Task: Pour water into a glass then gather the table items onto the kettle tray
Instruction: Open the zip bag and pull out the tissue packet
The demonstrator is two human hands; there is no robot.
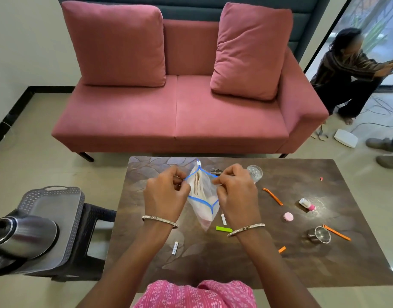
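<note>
**A:** What fills the upper half of the frame?

**B:** One pink sofa (pixel 175 112) in a soft woven fabric. Two plump square cushions (pixel 115 45) lean on its back. Pale glossy floor tiles surround it, and a person sits at the upper right.

**A:** And below it?

**B:** A rectangular dark-brown table (pixel 324 270), shiny, with a leaf pattern. At the lower left is one grey perforated plastic tray (pixel 57 210) with a handle, lying on a dark stool (pixel 95 218). One brushed-steel kettle (pixel 24 236) sits on the tray's near end.

**A:** The hands?

**B:** They are above the table's centre, with one clear zip bag (pixel 202 210) between them. It has blue seal lines and pale folded contents. The left hand (pixel 166 192) pinches the bag's left lip between thumb and fingers. The right hand (pixel 235 192) pinches the right lip, so the mouth is pulled apart. Each wrist wears one metal bangle.

**A:** Smaller things?

**B:** One clear glass (pixel 255 173) stands upright just beyond the right hand. One small steel cup (pixel 320 234) is at the right. There are three orange strips (pixel 273 196), scattered. Then one small bottle (pixel 306 204) with a pink cap and one round pink lid (pixel 288 217). There is also one green strip (pixel 223 229) and two white sachets (pixel 175 248). All of these lie on the table.
</note>
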